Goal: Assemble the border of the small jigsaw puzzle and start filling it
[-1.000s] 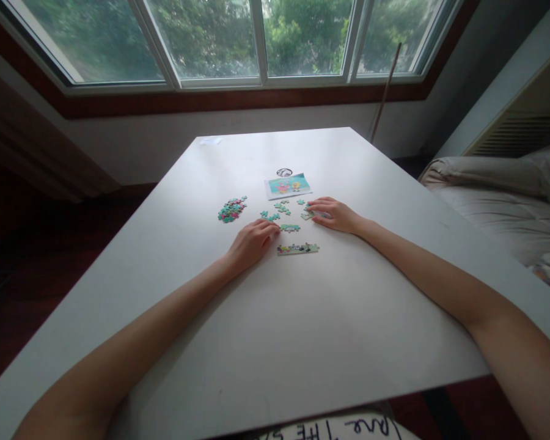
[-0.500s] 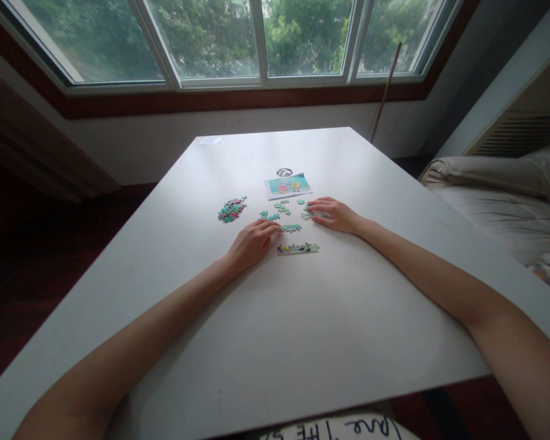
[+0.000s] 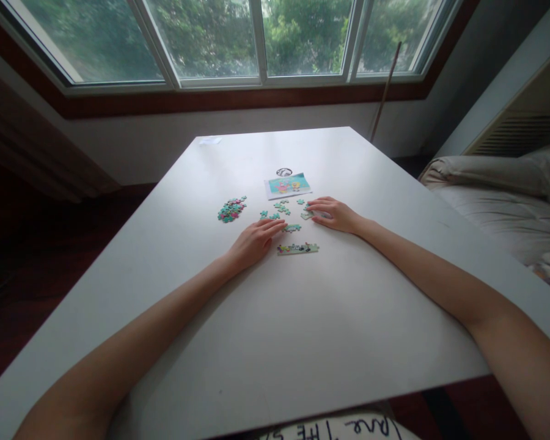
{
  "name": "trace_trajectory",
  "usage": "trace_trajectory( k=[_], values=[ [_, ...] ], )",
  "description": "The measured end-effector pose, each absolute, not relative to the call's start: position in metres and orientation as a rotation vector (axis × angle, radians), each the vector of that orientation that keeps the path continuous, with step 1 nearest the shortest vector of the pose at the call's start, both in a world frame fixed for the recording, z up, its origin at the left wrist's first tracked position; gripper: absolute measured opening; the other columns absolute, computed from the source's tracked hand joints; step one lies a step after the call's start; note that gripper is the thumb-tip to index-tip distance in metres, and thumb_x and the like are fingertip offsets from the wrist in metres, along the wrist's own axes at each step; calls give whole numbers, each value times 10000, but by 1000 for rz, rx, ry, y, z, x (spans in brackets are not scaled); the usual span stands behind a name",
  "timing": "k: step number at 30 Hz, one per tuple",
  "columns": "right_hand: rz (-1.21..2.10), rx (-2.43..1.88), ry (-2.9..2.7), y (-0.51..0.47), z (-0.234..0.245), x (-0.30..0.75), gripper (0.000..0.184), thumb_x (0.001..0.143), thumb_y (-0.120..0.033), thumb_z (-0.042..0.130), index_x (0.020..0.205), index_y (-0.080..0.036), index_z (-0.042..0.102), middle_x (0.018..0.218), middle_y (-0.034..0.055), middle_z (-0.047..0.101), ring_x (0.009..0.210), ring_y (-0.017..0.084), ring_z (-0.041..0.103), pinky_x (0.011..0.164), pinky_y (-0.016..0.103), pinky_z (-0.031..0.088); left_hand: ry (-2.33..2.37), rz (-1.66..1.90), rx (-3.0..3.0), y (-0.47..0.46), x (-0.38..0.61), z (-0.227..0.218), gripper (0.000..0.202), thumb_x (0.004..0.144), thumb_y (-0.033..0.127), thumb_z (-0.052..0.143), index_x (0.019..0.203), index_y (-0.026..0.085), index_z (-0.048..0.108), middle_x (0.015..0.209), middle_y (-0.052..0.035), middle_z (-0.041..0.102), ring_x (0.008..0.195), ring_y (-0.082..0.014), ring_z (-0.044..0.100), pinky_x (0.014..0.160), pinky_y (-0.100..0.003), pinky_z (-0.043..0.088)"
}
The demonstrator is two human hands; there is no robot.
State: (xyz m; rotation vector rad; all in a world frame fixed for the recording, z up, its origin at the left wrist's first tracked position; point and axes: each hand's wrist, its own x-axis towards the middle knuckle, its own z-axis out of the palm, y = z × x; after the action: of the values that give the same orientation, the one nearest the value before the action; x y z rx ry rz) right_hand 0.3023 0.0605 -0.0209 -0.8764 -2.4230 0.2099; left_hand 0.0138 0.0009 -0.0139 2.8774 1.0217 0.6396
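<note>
My left hand point(image 3: 255, 240) lies palm down on the white table point(image 3: 279, 318), fingers stretched out toward a small joined green puzzle bit point(image 3: 293, 228) and touching its left end. My right hand point(image 3: 334, 214) rests further right, its fingers curled over a pale puzzle piece point(image 3: 308, 214). A joined strip of puzzle pieces point(image 3: 297, 249) lies just in front of both hands. Several loose green pieces point(image 3: 281, 208) are scattered between the hands and a picture card point(image 3: 288, 185).
A heap of pink and green pieces point(image 3: 231, 209) sits left of my left hand. A small dark ring point(image 3: 284, 172) lies behind the card. A bed with bedding point(image 3: 504, 195) stands at the right, windows behind the table, and a stick point(image 3: 385, 91) leans in the corner.
My left hand's fingers have stretched out and slid slightly right toward the small green joined bit. My right hand has stayed in place.
</note>
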Motion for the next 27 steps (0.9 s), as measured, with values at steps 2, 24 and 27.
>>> trace_trajectory(
  k=[2, 24, 27],
  values=[
    [212, -877, -2420, 61, -21, 302, 308, 844, -346, 547, 1110, -231, 652, 1200, 76, 635, 1129, 225, 554, 981, 431, 452, 987, 638, 2876, 0, 14, -13, 524, 789, 22, 374, 1264, 185, 524, 1285, -50, 572, 1176, -181, 519, 1014, -378, 445],
    [207, -885, -2424, 61, -21, 303, 312, 843, -353, 549, 1113, -235, 652, 1201, 70, 635, 1129, 220, 555, 982, 419, 454, 981, 618, 2876, -2, 16, -8, 446, 808, 45, 384, 1139, 232, 616, 1077, -53, 643, 1010, -176, 583, 923, -355, 473],
    [200, -884, -2426, 61, -21, 303, 311, 844, -351, 548, 1112, -233, 652, 1202, 70, 635, 1129, 220, 555, 980, 419, 456, 973, 641, 2874, -1, 16, -9, 408, 827, 70, 392, 1117, 234, 628, 1078, -53, 645, 999, -172, 589, 914, -354, 477]
  ],
)
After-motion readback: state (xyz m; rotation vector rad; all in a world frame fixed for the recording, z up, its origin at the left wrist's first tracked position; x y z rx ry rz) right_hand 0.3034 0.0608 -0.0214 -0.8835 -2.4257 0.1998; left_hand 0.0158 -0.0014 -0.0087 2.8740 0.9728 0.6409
